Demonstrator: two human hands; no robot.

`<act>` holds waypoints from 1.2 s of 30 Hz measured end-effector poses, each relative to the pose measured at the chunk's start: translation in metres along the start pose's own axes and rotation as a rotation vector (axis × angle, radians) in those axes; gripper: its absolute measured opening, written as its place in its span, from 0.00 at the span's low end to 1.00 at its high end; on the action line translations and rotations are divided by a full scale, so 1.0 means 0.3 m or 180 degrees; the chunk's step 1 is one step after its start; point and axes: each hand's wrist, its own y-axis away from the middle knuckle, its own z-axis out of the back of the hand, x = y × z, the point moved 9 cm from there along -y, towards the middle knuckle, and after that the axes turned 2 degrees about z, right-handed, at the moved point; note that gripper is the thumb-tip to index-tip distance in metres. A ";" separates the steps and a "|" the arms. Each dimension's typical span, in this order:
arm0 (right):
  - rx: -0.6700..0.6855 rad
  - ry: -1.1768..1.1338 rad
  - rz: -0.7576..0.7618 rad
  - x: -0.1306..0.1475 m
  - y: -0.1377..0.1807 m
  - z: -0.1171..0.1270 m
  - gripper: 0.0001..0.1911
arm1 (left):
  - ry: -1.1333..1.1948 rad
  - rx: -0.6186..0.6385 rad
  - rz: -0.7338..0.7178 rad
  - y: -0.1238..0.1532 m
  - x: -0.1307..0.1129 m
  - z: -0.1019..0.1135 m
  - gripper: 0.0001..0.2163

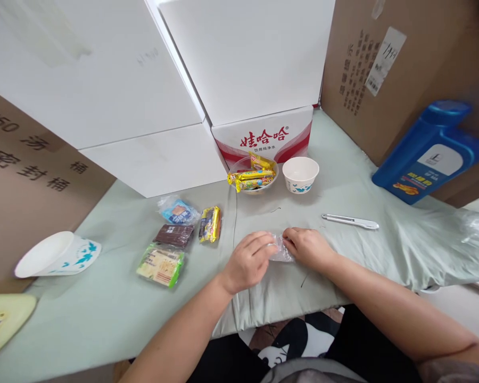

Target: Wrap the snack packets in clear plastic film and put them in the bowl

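Near the table's front edge, a clear plastic bag (280, 251) lies crinkled between my two hands. My left hand (250, 260) is closed on its left side, fingers curled. On the opposite side my right hand (306, 247) pinches the plastic, its fingertips bent down close to the cloth. Whatever the bag may contain is hidden by my fingers. Beyond the hands stands a clear bowl (259, 187) of yellow-wrapped snacks (255, 174), beside a white paper bowl (301, 175) with a blue-green leaf print. To the right lies a white utility knife (350, 221).
Left of my hands lie a yellow snack pack (210, 224), a blue-and-clear packet (179, 210), a dark brown packet (174, 235) and a green-edged packet (160, 264). A paper tub (59, 255) rests tilted farther left. White boxes (247, 58) and a blue bottle (427, 154) stand behind.
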 end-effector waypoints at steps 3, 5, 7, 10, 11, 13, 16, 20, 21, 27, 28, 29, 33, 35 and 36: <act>-0.0146 0.0073 -0.0243 -0.040 0.001 0.027 0.11 | -0.0120 0.0641 0.0000 0.001 0.000 -0.071 0.13; -0.0504 0.0123 -0.0325 -0.060 0.006 0.072 0.11 | -0.0133 0.0839 0.0151 0.005 0.022 -0.099 0.12; -0.0855 0.0039 0.0048 -0.032 0.015 0.108 0.11 | -0.0095 0.0854 0.0188 0.008 0.035 -0.108 0.12; -0.0768 -0.0211 0.1065 0.068 0.034 0.088 0.11 | -0.0046 0.0759 0.0165 0.010 0.045 -0.101 0.12; -0.0642 -0.0255 0.1264 0.091 0.039 0.068 0.11 | -0.0032 0.0703 0.0179 0.011 0.050 -0.096 0.11; -0.0480 -0.0274 0.1385 0.112 0.041 0.035 0.12 | -0.0007 0.0600 0.0238 0.012 0.063 -0.086 0.08; -0.0518 -0.0251 0.1388 0.116 0.039 0.017 0.13 | 0.0044 0.0556 0.0249 0.016 0.073 -0.083 0.06; -0.0548 -0.0159 0.1384 0.120 0.042 0.007 0.10 | 0.0182 0.0497 0.0170 0.017 0.075 -0.071 0.06; -0.0519 -0.0152 0.1355 0.117 0.042 0.006 0.09 | 0.0213 0.0465 0.0198 0.016 0.080 -0.063 0.06; -0.0950 -0.0357 0.1180 0.036 0.005 0.199 0.08 | 0.0249 0.0426 0.0487 0.020 0.135 -0.035 0.07; -0.1301 -0.0296 0.1038 0.001 -0.012 0.277 0.09 | 0.0227 0.0413 0.0503 0.022 0.141 -0.035 0.07; -0.1689 -0.0178 0.0888 -0.033 -0.030 0.358 0.10 | 0.0190 0.0385 0.0513 0.024 0.146 -0.035 0.07; -0.2162 0.0629 -0.0119 -0.172 -0.178 0.540 0.16 | -0.0206 0.0017 0.0664 0.026 0.161 -0.003 0.07; -0.1315 0.0956 -0.0529 -0.233 -0.292 0.496 0.18 | -0.0625 -0.0328 0.1034 0.033 0.192 0.051 0.08; -0.0880 0.1034 -0.0645 -0.255 -0.332 0.458 0.20 | -0.0887 -0.0511 0.1312 0.042 0.216 0.086 0.09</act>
